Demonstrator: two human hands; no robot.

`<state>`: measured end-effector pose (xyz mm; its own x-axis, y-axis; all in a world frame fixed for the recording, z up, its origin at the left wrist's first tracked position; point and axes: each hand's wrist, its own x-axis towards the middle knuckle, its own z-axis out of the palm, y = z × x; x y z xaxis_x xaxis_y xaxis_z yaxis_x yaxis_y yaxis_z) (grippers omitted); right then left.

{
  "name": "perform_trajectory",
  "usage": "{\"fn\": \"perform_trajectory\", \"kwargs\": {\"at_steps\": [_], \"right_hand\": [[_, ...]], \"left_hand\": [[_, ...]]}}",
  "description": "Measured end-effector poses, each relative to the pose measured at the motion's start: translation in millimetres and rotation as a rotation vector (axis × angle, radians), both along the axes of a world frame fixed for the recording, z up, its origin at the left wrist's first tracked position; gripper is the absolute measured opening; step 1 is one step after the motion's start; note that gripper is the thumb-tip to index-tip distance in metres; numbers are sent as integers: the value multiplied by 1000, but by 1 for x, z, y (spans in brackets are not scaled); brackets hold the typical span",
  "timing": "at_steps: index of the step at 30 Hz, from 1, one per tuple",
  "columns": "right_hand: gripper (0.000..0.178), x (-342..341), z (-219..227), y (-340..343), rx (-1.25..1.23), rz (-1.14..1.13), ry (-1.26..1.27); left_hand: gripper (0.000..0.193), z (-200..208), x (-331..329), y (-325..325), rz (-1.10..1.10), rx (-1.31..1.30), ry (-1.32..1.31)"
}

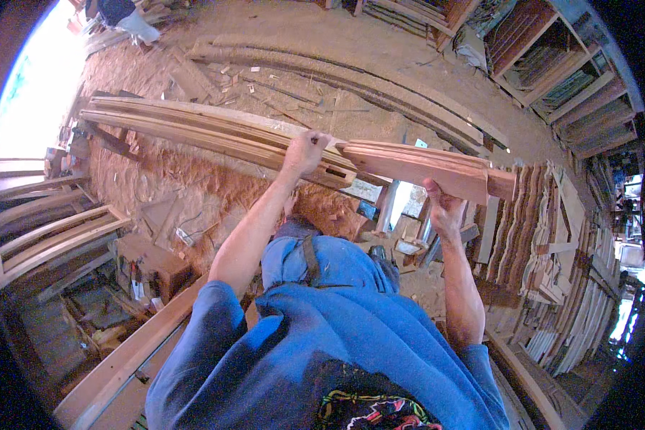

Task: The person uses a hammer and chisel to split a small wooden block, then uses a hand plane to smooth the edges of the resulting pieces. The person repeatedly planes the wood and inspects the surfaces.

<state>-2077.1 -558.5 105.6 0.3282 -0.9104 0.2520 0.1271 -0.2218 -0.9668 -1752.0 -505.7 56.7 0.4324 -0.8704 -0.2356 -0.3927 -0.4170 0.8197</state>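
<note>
Head view, left hand: the left hand (308, 152) lies just above centre, at 12 o'clock, its fingers curled over the near end of the long planks.
Left grip: folded nearly into a fist; the fingers' far side is hidden, so I cannot tell whether it clasps the planks or the tip of the boards beside it.
Long planks: several pale-brown long planks (215, 137) side by side, running from near centre out to 10 o'clock; the nearest has a dark slot (335, 173) cut near its end.
Right hand: the right hand (446, 208) sits at 3 o'clock, forearm rising from 5 o'clock.
Right grip: holding the short boards, thumb against their near face, other fingers hidden behind or below.
Short boards: a layered bundle of short boards (416, 170) at 2 o'clock, slanting down to the right; its left tip is just beside the left hand.
Wavy stack: wavy-edged boards (530, 222) at 3 o'clock, beyond the right hand.
Floor: curved timbers (351, 75) at 12 o'clock, on sawdust (322, 32).
Frame: a curved wooden frame (57, 244) at 9 o'clock.
Box: a brown wooden box (154, 258) at about 8 o'clock.
Clothing: a blue shirt (351, 322) at 6 o'clock.
</note>
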Motion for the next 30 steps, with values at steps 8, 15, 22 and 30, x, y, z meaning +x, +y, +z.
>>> {"fn": "perform_trajectory", "kwargs": {"at_steps": [8, 15, 22, 30], "right_hand": [[55, 12, -27, -3, 118, 60, 192], [56, 14, -6, -13, 57, 167, 406], [49, 63, 38, -6, -117, 333, 720], [56, 111, 24, -5, -262, 238, 881]], "left_hand": [[17, -61, 7, 28, -107, 84, -110], [16, -61, 9, 31, -148, 53, -126], [45, -24, 4, 14, -433, -341, 105], [54, -65, 9, -16, -596, -273, 326]]}}
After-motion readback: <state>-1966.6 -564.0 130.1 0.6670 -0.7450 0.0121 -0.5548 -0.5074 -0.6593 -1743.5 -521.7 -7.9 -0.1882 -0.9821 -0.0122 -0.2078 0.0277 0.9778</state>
